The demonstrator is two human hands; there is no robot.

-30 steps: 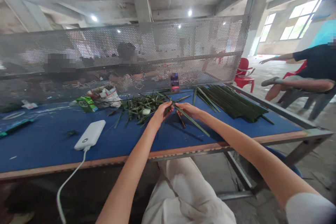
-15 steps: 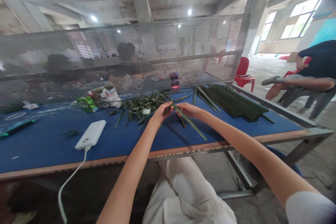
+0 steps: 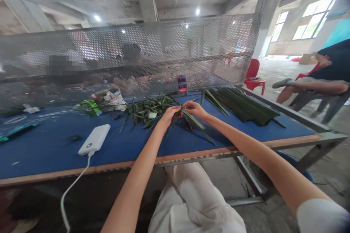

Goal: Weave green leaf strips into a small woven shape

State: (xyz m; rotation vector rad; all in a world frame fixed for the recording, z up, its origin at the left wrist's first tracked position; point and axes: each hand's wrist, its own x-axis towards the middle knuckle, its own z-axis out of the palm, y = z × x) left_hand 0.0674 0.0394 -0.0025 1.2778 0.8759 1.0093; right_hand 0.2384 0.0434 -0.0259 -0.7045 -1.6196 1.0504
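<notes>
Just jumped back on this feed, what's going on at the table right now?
A seated person at a blue table is holding long green leaf strips with the left hand and right hand, which meet at the strips, with the ends trailing toward the tabletop. A loose pile of leaf pieces lies just beyond the left hand, and a neat bundle of long dark strips lies to the right. Another person sits off to the right.
</notes>
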